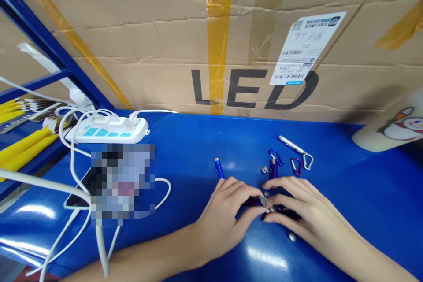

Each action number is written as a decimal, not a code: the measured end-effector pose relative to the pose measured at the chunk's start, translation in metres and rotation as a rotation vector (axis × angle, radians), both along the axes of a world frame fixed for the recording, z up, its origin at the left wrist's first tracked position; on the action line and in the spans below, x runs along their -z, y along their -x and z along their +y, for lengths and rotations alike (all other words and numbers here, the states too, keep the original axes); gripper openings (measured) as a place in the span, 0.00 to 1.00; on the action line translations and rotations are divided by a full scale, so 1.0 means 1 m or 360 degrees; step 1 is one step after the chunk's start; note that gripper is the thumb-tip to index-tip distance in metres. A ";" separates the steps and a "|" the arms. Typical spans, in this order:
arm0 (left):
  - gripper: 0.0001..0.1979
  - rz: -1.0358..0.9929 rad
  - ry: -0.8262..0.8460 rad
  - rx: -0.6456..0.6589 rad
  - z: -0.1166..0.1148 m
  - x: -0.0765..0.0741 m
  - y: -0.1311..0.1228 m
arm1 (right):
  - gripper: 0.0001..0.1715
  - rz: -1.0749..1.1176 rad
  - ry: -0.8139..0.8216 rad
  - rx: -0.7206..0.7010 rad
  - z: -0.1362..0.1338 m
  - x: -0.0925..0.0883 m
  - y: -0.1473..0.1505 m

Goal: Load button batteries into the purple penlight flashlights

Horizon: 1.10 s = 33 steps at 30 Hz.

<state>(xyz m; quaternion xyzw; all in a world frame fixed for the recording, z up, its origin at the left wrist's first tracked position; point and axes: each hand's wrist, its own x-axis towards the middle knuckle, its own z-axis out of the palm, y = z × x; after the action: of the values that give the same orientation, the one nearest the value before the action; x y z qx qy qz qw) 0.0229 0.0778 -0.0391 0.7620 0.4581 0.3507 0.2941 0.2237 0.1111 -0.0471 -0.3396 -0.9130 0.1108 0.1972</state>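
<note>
Left hand (228, 213) pinches dark purple metal tube (254, 202); right hand (307, 208) half-curled, hold I can't tell; brown cardboard box (155, 31) backs blue tabletop (188, 150).

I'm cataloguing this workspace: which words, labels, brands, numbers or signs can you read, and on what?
"LED": on the cardboard box, its D partly covered.
Shipping label: small print, numbers and barcodes, too blurred to read surely.
Dark strip at far left: marks too blurred.
Cup: cartoon snowman, no readable words.
Pixelated patch: unreadable.
</note>
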 end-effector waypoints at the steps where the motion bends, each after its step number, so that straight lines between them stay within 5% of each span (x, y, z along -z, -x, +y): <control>1: 0.03 -0.0003 -0.0011 0.0000 0.000 0.000 0.000 | 0.11 -0.0018 0.0020 0.0007 0.000 0.000 0.000; 18: 0.04 -0.0017 -0.0035 0.0006 0.002 0.004 0.000 | 0.13 -0.0013 0.0248 0.0053 -0.005 -0.002 0.005; 27: 0.03 -0.0004 -0.0088 -0.0016 0.003 0.003 -0.001 | 0.05 0.0350 -0.0352 -0.0004 -0.002 -0.023 0.000; 33: 0.03 0.0013 -0.0127 0.0080 0.000 0.003 -0.002 | 0.04 0.0582 -0.0413 -0.0061 -0.015 -0.038 0.000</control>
<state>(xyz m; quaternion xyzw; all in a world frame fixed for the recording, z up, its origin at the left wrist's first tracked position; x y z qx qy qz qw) 0.0253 0.0774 -0.0416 0.7857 0.4258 0.3581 0.2704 0.2241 0.0964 -0.0094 -0.2682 -0.8749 0.0560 0.3994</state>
